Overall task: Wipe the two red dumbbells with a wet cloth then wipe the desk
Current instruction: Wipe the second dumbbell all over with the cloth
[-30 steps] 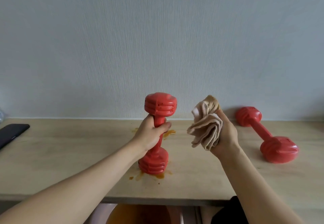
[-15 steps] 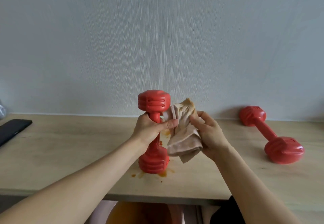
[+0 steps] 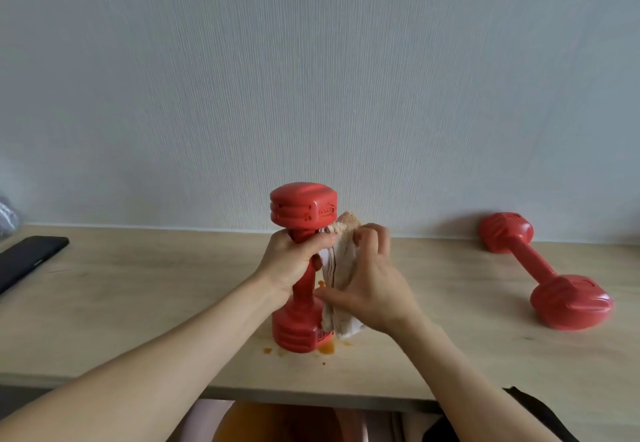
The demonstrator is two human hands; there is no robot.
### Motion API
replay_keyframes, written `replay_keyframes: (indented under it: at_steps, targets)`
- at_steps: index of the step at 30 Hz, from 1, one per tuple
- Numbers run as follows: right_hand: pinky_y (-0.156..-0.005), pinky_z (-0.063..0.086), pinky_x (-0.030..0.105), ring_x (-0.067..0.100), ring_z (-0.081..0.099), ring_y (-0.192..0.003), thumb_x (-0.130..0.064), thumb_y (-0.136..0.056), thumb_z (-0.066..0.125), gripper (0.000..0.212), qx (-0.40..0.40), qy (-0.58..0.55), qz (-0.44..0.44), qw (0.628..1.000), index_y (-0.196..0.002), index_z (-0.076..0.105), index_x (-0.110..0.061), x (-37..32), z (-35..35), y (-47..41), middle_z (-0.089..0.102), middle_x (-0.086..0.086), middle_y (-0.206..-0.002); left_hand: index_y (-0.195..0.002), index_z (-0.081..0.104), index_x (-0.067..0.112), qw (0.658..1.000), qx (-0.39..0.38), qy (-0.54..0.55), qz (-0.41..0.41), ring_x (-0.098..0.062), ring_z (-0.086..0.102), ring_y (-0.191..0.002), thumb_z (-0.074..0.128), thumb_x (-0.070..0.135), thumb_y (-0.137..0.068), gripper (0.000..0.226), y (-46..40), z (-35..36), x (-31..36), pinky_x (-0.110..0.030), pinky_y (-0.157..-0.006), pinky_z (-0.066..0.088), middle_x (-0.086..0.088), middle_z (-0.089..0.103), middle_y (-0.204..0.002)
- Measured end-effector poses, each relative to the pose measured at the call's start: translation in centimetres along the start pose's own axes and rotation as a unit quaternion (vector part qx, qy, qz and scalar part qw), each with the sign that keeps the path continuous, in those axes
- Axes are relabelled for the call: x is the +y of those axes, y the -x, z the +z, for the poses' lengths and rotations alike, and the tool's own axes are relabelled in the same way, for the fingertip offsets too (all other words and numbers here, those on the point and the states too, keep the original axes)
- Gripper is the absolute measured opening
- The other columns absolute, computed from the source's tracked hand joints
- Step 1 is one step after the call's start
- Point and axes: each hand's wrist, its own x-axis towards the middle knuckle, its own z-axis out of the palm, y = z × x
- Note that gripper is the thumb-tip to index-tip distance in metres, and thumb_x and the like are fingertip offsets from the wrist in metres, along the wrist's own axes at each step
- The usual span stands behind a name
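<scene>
Cloth (image 3: 341, 268) against upright dumbbell (image 3: 300, 268), near desk (image 3: 138, 303) edge.

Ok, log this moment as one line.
step: wiping first dumbbell | left hand: grips upright dumbbell | right hand: presses cloth to handle | second dumbbell: lying on desk | orange stains: on desk

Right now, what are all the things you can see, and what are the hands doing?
Upright dumbbell: one, red, standing on end at desk middle.
Lying dumbbell: one, red, on its side at right.
Cloth: one, beige, pressed against the upright dumbbell.
Stains: several, orange, around the upright dumbbell's base.
Phone: one, black, far left.
Desk: one, light wood.
Wall: grey-white, behind.
Left hand: grips the upright dumbbell's handle.
Right hand: holds the cloth.
</scene>
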Motion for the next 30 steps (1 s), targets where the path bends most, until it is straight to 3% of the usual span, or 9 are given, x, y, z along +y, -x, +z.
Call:
replay_keyframes:
  at_steps: [4,7,11,15,18,21,25,28,30]
  targets:
    - [-0.058,0.037,0.031,0.028,0.058,-0.081,-0.032,-0.081,0.062,0.043,0.076,0.041,0.019,0.996,-0.111,0.036,-0.015,0.3,0.1,-0.6,0.037,-0.005,-0.110,-0.076,0.063,0.014,0.998,-0.055,0.034,-0.006,-0.014,0.050,-0.052,0.074,0.034,-0.066,0.025,0.2,-0.2,0.1,-0.026,-0.054,0.042,-0.002,0.052,-0.059]
    - [-0.063,0.042,0.030,0.012,0.061,-0.076,-0.026,-0.090,0.058,0.030,0.143,-0.153,0.027,0.977,-0.112,0.038,-0.023,1.5,-1.3,-1.1,0.057,-0.003,-0.096,-0.075,0.060,0.014,0.997,-0.067,0.035,-0.007,-0.013,0.051,-0.054,0.075,0.028,-0.074,0.020,0.3,-0.4,0.2,-0.023,-0.049,0.044,0.000,0.051,-0.059]
    - [-0.080,0.047,0.021,0.000,0.061,-0.087,-0.029,-0.089,0.050,0.038,0.163,-0.326,-0.033,0.931,-0.125,0.039,-0.029,1.5,-2.8,-1.2,0.061,-0.010,-0.104,-0.075,0.058,0.013,0.998,-0.066,0.007,0.004,-0.012,0.051,-0.057,0.065,0.013,-0.084,0.012,0.2,-0.2,-0.1,-0.023,-0.051,0.045,-0.001,0.052,-0.060]
    - [-0.103,0.028,0.013,-0.004,0.038,-0.126,-0.040,-0.094,0.035,0.044,0.149,-0.268,-0.115,0.945,-0.137,0.034,-0.033,0.1,-1.4,-1.2,0.046,-0.005,-0.134,-0.079,0.057,0.012,0.996,-0.079,-0.011,0.035,-0.013,0.055,-0.062,0.063,0.009,-0.085,0.009,0.2,0.7,-0.1,-0.021,-0.059,0.045,0.000,0.059,-0.066]
    - [-0.106,0.017,0.006,-0.011,0.023,-0.131,-0.034,-0.097,0.028,0.038,0.135,-0.257,-0.122,0.949,-0.134,0.030,-0.040,-0.8,-0.9,-1.5,0.035,-0.015,-0.137,-0.082,0.059,0.014,0.993,-0.078,-0.048,0.067,-0.010,0.061,-0.068,0.059,0.006,-0.088,0.010,0.3,1.0,-0.2,-0.020,-0.062,0.048,-0.002,0.064,-0.073]
    - [-0.109,0.022,0.014,-0.005,0.031,-0.132,-0.034,-0.096,0.034,0.042,0.139,-0.280,-0.101,0.945,-0.138,0.038,-0.028,-0.5,-1.0,-2.2,0.042,-0.006,-0.140,-0.078,0.055,0.010,0.989,-0.082,-0.076,0.102,-0.014,0.055,-0.066,0.059,0.007,-0.079,0.005,0.3,1.0,-0.4,-0.022,-0.060,0.044,-0.009,0.058,-0.072]
    - [-0.104,0.038,0.027,0.007,0.051,-0.121,-0.036,-0.096,0.040,0.044,0.123,-0.336,-0.088,0.930,-0.134,0.045,-0.014,-0.7,-1.0,-2.7,0.059,-0.001,-0.124,-0.074,0.056,0.010,0.986,-0.100,-0.090,0.099,-0.006,0.056,-0.056,0.055,-0.004,-0.085,0.018,0.1,1.1,-0.8,-0.017,-0.055,0.043,0.006,0.060,-0.058]
    - [-0.080,0.045,0.028,0.005,0.058,-0.088,-0.031,-0.098,0.035,0.032,0.138,-0.339,-0.067,0.928,-0.110,0.053,-0.008,-0.3,-1.2,-2.8,0.062,0.003,-0.093,-0.073,0.054,-0.005,0.984,-0.121,-0.088,0.102,-0.013,0.052,-0.059,0.059,0.005,-0.081,0.014,0.0,1.0,-0.9,-0.021,-0.057,0.042,-0.009,0.055,-0.062]
    - [-0.074,0.044,0.033,0.010,0.054,-0.080,-0.024,-0.101,0.034,0.030,0.147,-0.345,-0.049,0.926,-0.105,0.054,-0.002,0.1,-1.5,-3.1,0.060,0.016,-0.089,-0.071,0.052,-0.007,0.981,-0.138,-0.083,0.104,-0.014,0.050,-0.057,0.059,0.012,-0.077,0.021,0.0,1.0,-0.9,-0.022,-0.058,0.043,-0.011,0.051,-0.062]
